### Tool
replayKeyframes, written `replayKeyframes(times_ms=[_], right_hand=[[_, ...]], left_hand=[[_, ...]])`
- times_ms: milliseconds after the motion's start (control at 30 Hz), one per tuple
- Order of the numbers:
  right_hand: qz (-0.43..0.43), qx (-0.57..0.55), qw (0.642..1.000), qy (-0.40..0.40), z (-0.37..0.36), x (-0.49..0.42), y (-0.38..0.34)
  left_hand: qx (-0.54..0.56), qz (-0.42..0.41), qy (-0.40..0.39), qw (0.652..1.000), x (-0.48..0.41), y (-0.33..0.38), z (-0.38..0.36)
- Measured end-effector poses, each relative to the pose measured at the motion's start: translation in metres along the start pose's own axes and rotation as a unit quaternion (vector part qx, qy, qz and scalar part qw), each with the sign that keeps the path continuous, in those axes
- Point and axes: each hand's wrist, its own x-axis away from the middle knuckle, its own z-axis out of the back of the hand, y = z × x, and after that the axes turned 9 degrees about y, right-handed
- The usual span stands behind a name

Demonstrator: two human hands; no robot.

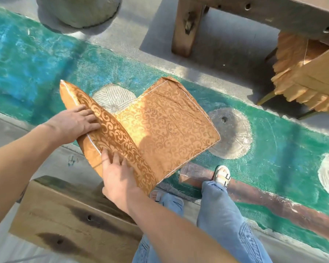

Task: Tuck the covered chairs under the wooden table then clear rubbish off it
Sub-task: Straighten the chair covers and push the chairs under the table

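A chair in a gold patterned cover [171, 126] stands in front of me, seen from above, with its backrest nearest me and its seat beyond. My left hand [74, 124] grips the top of the backrest at its left end. My right hand [118, 177] holds the backrest's top edge nearer me. A second covered chair [302, 82], with a pleated gold skirt, sits partly under a wooden table [273, 14] at the upper right. Another wooden table's corner [65, 215] lies by my left forearm. No rubbish shows in this view.
The floor is grey concrete [122, 35] crossed by a green-blue painted band [36, 63] with round stone discs [230, 133] set in it. A large stone object [78, 10] stands at the top left. My legs in jeans and sandals [222, 177] are below the chair.
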Motion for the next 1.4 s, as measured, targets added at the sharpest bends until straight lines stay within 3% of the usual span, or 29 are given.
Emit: replayKeyframes(times_ms=[267,467,600,900,1067,1400], right_hand=[[0.019,0.0,0.999,0.031,0.005,0.011,0.004],[0.05,0.004,0.996,0.069,0.031,0.029,0.056],[0.077,0.027,0.99,0.114,0.058,0.027,0.109],[0.104,0.07,0.984,0.125,0.194,0.028,0.24],[0.086,0.106,0.979,0.149,0.243,0.035,0.307],[-0.053,0.222,0.95,0.213,0.354,0.026,0.447]], left_hand=[[-0.021,-0.058,0.036,0.997,-0.009,-0.007,-0.009],[-0.009,-0.095,0.113,0.989,-0.036,0.002,0.012],[-0.006,-0.108,0.115,0.987,-0.066,0.01,0.061],[-0.002,-0.083,0.13,0.988,-0.151,0.022,0.2],[0.015,-0.076,0.155,0.985,-0.207,0.046,0.245],[0.099,-0.024,0.254,0.962,-0.345,0.079,0.352]])
